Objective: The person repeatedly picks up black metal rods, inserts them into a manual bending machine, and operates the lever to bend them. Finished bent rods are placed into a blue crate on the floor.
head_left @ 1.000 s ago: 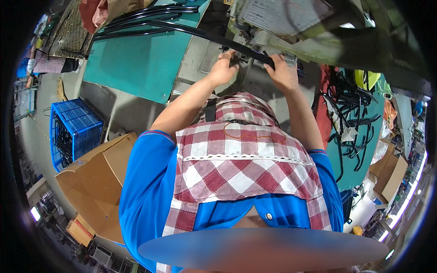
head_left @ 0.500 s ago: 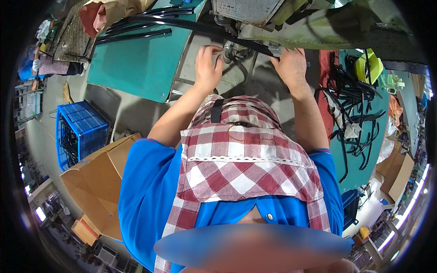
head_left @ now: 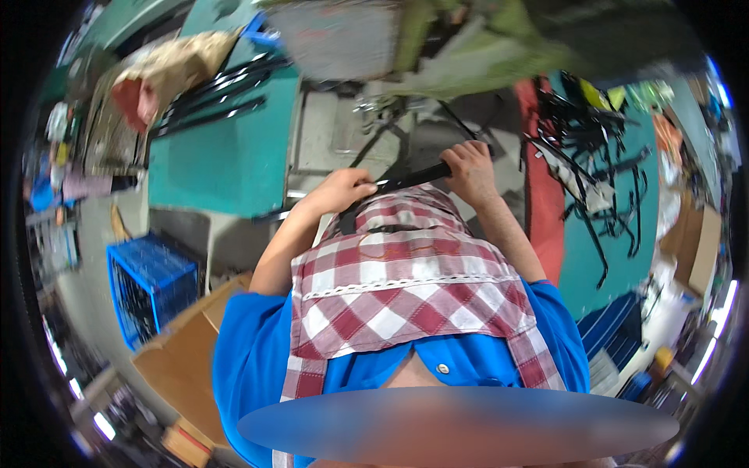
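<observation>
A long black bar (head_left: 409, 176), held in both hands, lies at a slant just in front of the checked apron (head_left: 413, 296). My left hand (head_left: 343, 187) has its fingers closed on the bar's left part. My right hand (head_left: 468, 168) grips it farther right, near that end, with the fingers wrapped over it. Beyond the hands stands a machine (head_left: 331, 43) with a grey panel and green body, softened by motion blur. Several similar bars (head_left: 211, 93) rest on the teal table (head_left: 214, 171) to the left.
Bent black parts (head_left: 593, 199) cover part of a right-hand teal table (head_left: 585, 277) beside a red strip (head_left: 542, 203). At lower left are a blue crate (head_left: 152, 265) and a cardboard box (head_left: 175, 366). A paper bag (head_left: 175, 66) sits at upper left; another person (head_left: 86, 186) is at far left.
The bar has come away from the machine toward my body. My left hand, loose half a second ago, has moved down and closed on it. My right hand has moved nearer too.
</observation>
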{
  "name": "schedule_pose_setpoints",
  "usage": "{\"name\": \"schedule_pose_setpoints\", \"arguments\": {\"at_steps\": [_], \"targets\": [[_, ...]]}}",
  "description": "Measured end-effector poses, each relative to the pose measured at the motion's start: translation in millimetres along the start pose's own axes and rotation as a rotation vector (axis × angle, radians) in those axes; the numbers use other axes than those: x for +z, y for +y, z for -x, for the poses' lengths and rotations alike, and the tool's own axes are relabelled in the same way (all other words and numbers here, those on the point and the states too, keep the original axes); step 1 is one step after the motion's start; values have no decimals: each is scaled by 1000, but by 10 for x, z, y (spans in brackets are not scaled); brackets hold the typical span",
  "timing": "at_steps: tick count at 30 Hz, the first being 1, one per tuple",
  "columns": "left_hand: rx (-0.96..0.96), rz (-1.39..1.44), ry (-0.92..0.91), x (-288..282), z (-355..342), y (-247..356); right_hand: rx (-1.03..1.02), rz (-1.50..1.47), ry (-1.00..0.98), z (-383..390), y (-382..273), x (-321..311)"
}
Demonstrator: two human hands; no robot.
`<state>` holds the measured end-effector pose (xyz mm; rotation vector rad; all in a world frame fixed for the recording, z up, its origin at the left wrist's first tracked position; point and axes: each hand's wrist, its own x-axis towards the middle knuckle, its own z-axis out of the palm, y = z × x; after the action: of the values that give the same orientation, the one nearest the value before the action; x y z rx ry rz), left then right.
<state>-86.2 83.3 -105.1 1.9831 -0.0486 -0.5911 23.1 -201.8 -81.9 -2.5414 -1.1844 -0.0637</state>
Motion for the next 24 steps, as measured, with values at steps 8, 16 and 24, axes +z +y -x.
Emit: {"name": "schedule_pose_setpoints", "arguments": {"at_steps": [8,16,24], "targets": [[-277,68,-52,-78,-105,-7,571,155,241,393,353,-412],[-244,250,26,-166,-35,351,954,413,432,1075,1083,-612],[-208,452,105,-50,31,419,998,308,388,1500,1426,-401]]}}
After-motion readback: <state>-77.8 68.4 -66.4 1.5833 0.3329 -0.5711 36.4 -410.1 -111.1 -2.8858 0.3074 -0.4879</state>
